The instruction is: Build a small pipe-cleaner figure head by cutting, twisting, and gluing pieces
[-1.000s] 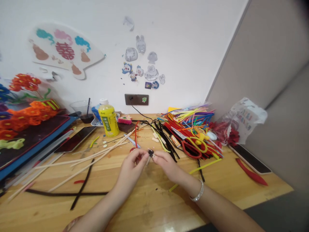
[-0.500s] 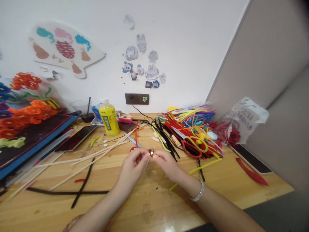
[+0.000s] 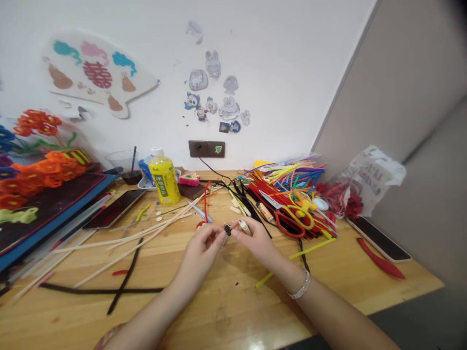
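Head view: my left hand (image 3: 202,245) and right hand (image 3: 255,238) meet, fingertips pinched nearly shut on a black piece (image 3: 227,229); the right also wraps a pale tube (image 3: 243,225).

Small piece (image 3: 227,229) between left hand (image 3: 200,252) and right hand (image 3: 256,240); bottle (image 3: 165,179) behind-left, pipe-cleaner pile (image 3: 292,194) behind-right

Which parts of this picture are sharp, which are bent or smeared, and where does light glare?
Head view: soft, even light, faint shadows under the left hand and right hand; the small black piece pinched between them is too tiny to make out. Head view, left edge: the orange flowers are smeared; the table shows mild sheen.
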### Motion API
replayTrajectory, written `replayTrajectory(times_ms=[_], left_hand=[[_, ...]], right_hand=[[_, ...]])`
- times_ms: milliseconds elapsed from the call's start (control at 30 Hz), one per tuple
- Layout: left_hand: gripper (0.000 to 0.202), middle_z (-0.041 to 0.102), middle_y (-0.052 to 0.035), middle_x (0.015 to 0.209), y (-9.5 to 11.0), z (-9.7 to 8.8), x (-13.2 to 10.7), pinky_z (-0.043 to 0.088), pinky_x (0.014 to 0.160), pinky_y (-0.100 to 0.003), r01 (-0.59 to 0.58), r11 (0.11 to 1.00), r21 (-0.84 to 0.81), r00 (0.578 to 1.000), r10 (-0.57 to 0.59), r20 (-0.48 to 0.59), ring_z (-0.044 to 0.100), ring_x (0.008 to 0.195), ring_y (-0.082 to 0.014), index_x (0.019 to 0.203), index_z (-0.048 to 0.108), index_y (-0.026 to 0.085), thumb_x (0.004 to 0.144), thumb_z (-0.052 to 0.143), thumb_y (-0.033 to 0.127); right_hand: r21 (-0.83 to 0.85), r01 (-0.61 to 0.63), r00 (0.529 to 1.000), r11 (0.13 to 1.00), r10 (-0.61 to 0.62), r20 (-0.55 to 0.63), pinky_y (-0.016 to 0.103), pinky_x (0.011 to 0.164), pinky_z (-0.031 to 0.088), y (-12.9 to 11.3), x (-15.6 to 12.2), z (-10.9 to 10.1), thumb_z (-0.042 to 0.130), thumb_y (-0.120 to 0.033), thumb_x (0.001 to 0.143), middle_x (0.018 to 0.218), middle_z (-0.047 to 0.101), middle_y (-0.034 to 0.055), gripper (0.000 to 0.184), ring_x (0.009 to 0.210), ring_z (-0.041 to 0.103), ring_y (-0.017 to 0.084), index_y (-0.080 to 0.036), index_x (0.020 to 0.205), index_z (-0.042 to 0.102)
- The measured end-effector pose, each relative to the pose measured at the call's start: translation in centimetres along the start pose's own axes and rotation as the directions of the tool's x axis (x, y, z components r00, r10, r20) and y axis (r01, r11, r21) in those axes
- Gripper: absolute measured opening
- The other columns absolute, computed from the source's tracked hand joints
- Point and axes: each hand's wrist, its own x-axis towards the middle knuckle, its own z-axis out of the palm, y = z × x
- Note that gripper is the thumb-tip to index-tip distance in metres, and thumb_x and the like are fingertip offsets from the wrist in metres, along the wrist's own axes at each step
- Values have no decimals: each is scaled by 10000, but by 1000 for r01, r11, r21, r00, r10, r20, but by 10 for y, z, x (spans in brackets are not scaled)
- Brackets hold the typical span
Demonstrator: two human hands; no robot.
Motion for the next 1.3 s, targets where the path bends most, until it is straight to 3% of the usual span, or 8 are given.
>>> replayTrajectory(times_ms=[167,400,500,600,700,1000,1167,1300], left_hand=[[198,566,-7,651,-3,0,1,372,555,-248,-14,997,81,999,10,52,491,594,-151,677,565,179,748,477,341],[205,547,2,628,-2,-2,6,379,561,-243,12,994,108,997,-19,71,494,602,-153,656,542,185,740,460,353],[191,540,4,628,-4,-9,10,383,577,-240,-48,978,204,977,3,214,493,622,-152,651,536,184,746,434,315],[155,555,2,647,-10,-15,13,386,602,-233,-114,931,347,913,-40,406,507,645,-149,645,545,180,728,421,221],[151,565,1,636,-21,-15,11,374,587,-227,-145,891,429,874,-87,477,507,622,-147,630,565,181,689,429,151],[187,558,-9,604,-28,-11,7,336,546,-232,-175,860,479,884,-78,462,492,574,-155,601,578,199,694,426,139],[181,552,-7,586,-29,-11,6,328,531,-232,-162,852,498,892,-90,444,494,558,-155,590,560,198,700,424,151],[186,567,-6,585,-24,-22,11,339,530,-240,-133,847,514,905,-108,412,519,565,-167,615,555,199,736,415,208]], right_hand=[[-81,49,999,995,-51,-18,260,659,422,3,0,1,592,-280,699,705,606,0,113,670,543,144,-172,729,611],[-195,66,997,979,-60,39,235,606,404,3,0,2,576,-280,713,653,580,-11,115,623,515,130,-172,700,610],[-203,56,998,978,-51,30,226,578,379,4,2,-2,552,-317,732,625,539,-16,162,613,481,128,-169,671,578],[-248,12,1000,969,-8,19,216,532,330,6,6,-8,521,-331,748,578,456,-37,198,571,422,116,-170,634,530],[-312,-31,999,950,39,18,211,517,300,7,8,-12,512,-322,747,568,420,-48,198,554,390,108,-168,621,509],[-354,-13,997,935,40,67,199,503,274,5,6,-12,504,-289,760,577,417,-54,183,558,375,99,-170,621,499],[-395,14,997,918,17,74,200,504,287,7,6,-12,508,-274,758,582,489,-45,173,551,415,103,-162,640,567],[-499,46,991,866,21,129,209,536,322,14,3,-6,541,-222,728,636,602,-17,119,584,501,125,-177,699,647]])
